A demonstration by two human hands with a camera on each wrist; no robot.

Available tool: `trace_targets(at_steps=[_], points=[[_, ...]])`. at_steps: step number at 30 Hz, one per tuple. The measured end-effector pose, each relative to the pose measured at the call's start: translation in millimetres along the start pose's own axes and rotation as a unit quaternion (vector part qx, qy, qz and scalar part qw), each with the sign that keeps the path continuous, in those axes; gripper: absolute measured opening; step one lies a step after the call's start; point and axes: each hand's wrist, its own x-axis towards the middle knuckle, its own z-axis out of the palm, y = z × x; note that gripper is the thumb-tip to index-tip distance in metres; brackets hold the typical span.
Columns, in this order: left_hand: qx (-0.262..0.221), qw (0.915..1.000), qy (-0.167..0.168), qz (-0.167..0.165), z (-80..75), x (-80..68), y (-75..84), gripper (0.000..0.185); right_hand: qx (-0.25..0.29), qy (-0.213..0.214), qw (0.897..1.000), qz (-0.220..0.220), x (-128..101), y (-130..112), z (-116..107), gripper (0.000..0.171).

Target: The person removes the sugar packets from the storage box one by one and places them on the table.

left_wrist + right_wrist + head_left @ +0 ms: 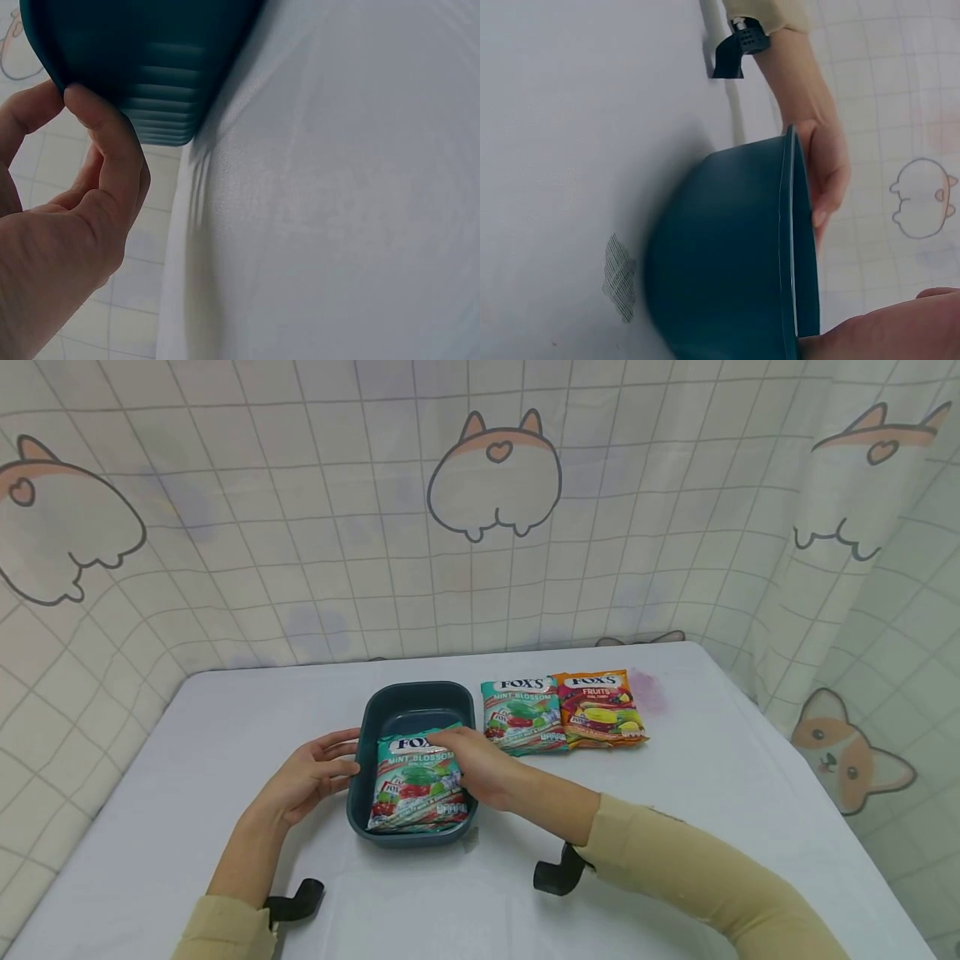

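One rounded-rectangular, part-ribbed teal tub (408,841), containing a glossy green packet (416,787); my left hand (318,772) pinches the tub's rim, my right hand (486,768) grips the packet.

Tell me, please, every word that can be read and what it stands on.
"FOX", rest covered: bag in tray
"MINT BLOSSOM": same bag
"FOX'S": middle bag
"MINT BLOSSOM": middle bag
"FOX'S": orange bag
"FRUITS": orange bag
Smaller print is too small to read.
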Motion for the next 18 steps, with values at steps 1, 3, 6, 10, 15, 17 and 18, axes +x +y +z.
trace_targets(at_steps=[1,3,6,10,15,17,18], points=[[0.000,1.0000,-0.001,0.001,0.0,0.0,0.0,0.069,0.006,0.000,1.000,0.002,0.9,0.6,0.1,0.060],[-0.001,1.0000,-0.001,0.002,0.0,-0.1,-0.1,0.068,0.016,0.004,1.000,0.004,1.9,1.0,1.2,0.059],[-0.001,1.0000,-0.002,0.003,-0.2,-0.5,0.1,0.068,0.015,0.021,1.000,0.006,3.1,1.3,4.7,0.060],[-0.001,1.0000,0.000,0.003,0.2,-0.6,0.2,0.068,0.002,0.047,0.999,0.013,4.6,2.9,11.0,0.064],[0.001,1.0000,-0.001,0.002,1.3,-0.3,-0.3,0.068,0.006,0.056,0.998,0.018,5.5,6.0,15.1,0.066],[0.002,1.0000,0.001,0.002,1.3,-0.2,-0.4,0.068,0.006,0.053,0.999,0.014,5.3,6.2,15.4,0.065],[0.003,1.0000,0.002,0.001,1.1,-0.3,-0.4,0.068,0.005,0.050,0.999,0.012,5.2,6.0,15.5,0.065]])
